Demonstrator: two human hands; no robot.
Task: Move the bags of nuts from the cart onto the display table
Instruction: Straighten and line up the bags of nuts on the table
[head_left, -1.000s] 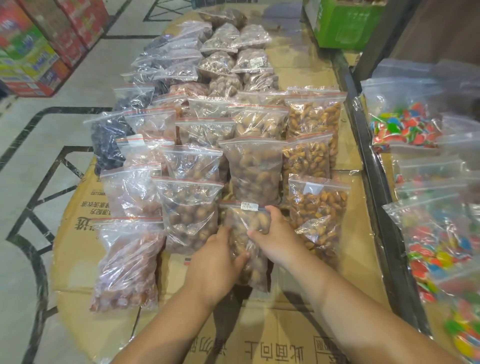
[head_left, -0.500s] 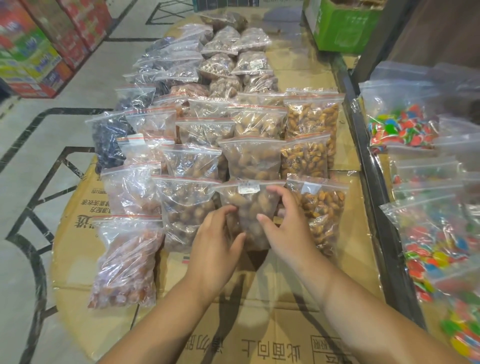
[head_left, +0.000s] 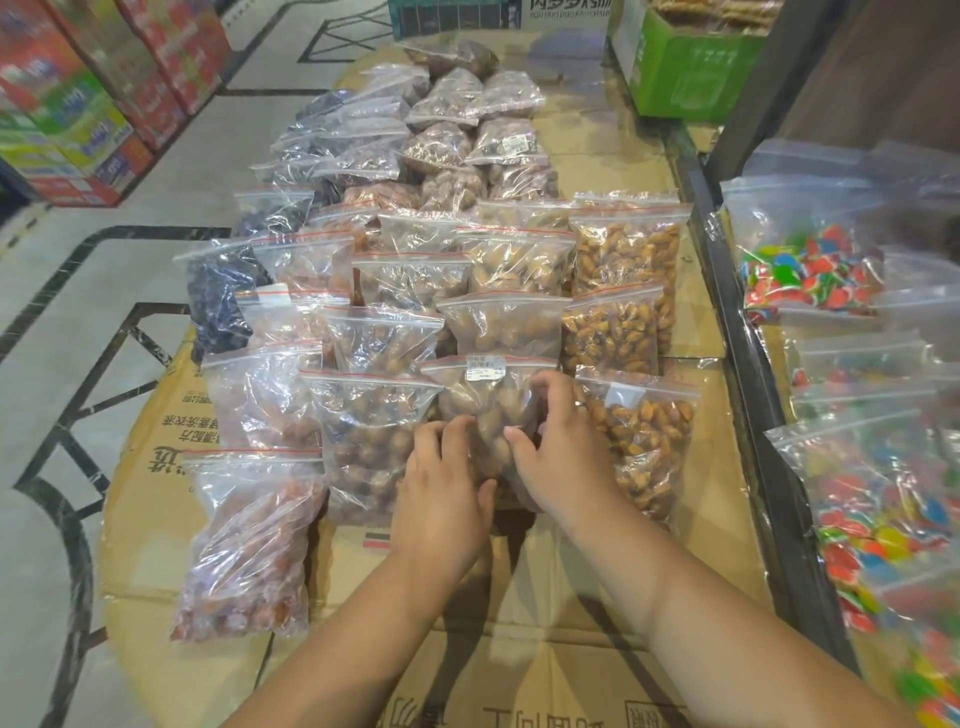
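Two-handed placement in the front row.
The left grip and right grip both curl round the clear zip-top plastic bag of brown nuts at frame centre, on the cardboard-covered surface; it should be settled flat, white price label up, without crushing the nuts.

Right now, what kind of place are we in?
Probably a shop: labelled zip bags of nuts spread over a cardboard-covered display table, bags of colourful candy beside it, stacked cartons across the aisle.

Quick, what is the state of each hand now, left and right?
Left hand: grips the lower left of the labelled nut bag.
Right hand: grips the same bag's right side.
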